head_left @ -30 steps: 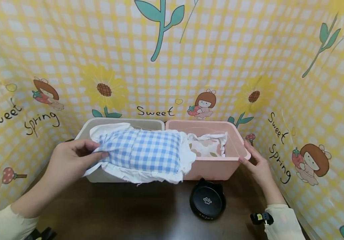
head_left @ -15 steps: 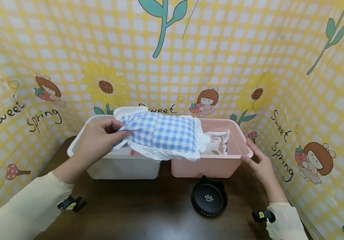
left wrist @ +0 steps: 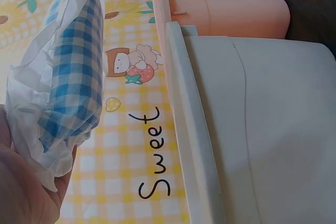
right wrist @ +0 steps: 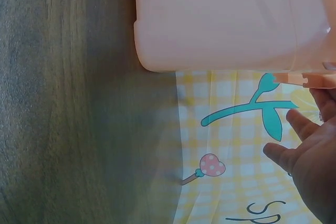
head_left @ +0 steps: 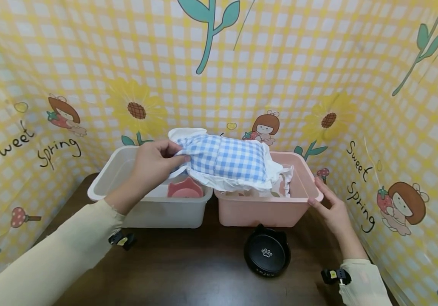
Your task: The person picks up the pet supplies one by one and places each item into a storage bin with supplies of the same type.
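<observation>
A blue-and-white checked pillow (head_left: 230, 157) with a white ruffled edge hangs above the two bins. My left hand (head_left: 157, 159) pinches its left end between thumb and fingers. The pillow's right part is over the pink bin (head_left: 262, 212), partly hiding a small floral cushion (head_left: 286, 180) inside that bin. At the pink bin's right front corner, my right hand (head_left: 331, 208) holds the rim with thumb and finger; in the right wrist view its other fingers (right wrist: 278, 153) stay off the bin. Below my left hand is the light grey bin (head_left: 161, 214).
Inside the grey bin lies a pink cat-eared dish (head_left: 185, 188). A black cat-eared dish (head_left: 267, 253) with a paw print sits on the dark wooden table (head_left: 188, 263) before the pink bin. Yellow checked cloth (head_left: 203, 97) rises behind and at both sides.
My left hand has carried the checked pillow rightward and up, from over the grey bin to over the pink one. The pink dish has come into sight. My right hand stays at the rim.
</observation>
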Action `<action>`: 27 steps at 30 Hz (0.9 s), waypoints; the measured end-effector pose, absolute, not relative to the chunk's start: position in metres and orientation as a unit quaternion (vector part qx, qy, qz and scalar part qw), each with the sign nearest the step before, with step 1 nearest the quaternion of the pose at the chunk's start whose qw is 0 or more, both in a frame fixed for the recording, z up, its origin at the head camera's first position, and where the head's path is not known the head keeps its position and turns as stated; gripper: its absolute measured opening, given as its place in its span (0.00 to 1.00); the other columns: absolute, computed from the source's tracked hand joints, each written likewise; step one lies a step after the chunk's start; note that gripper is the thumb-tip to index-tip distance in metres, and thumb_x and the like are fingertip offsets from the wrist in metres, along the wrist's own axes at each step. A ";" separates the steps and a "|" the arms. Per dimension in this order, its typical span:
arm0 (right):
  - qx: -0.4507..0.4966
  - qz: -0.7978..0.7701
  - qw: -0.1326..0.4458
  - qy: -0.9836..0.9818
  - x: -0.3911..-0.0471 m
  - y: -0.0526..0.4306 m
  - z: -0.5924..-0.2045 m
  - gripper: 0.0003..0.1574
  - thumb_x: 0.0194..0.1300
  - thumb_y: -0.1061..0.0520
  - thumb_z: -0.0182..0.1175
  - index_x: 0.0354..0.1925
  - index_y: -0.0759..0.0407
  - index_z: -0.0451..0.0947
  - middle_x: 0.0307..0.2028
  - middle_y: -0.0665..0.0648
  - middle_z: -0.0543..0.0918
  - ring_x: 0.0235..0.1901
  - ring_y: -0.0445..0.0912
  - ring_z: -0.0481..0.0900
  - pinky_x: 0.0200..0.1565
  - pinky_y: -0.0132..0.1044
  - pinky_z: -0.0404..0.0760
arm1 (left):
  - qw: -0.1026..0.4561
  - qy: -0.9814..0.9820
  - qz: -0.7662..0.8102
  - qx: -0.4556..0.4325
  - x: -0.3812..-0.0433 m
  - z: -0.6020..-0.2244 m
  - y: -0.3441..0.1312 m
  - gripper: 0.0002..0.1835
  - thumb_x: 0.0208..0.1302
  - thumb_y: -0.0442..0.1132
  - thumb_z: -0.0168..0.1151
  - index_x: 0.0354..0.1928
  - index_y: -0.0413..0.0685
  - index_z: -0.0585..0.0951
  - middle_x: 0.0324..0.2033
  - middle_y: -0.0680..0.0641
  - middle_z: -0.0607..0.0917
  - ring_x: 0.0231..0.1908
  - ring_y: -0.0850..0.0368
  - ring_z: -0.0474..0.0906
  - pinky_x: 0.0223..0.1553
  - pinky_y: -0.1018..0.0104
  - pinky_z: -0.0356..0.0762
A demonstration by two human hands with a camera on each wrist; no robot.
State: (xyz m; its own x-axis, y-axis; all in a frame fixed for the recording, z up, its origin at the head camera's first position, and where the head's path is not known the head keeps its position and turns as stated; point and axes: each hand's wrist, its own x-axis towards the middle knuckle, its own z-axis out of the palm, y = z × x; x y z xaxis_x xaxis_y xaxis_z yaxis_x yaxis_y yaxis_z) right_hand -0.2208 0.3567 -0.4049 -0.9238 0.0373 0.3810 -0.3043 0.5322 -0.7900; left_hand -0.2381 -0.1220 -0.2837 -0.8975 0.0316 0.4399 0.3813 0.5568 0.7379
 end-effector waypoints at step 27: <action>0.080 0.474 0.198 -0.854 -0.218 0.352 -0.405 0.37 0.62 0.59 0.65 0.68 0.58 0.66 0.69 0.60 0.65 0.68 0.31 0.59 0.59 0.13 0.57 | 0.198 -0.838 -0.490 -0.135 -0.292 -0.304 -0.055 0.08 0.51 0.44 0.75 0.29 0.52 0.84 0.25 0.53 0.84 0.27 0.58 0.77 0.26 0.66 0.76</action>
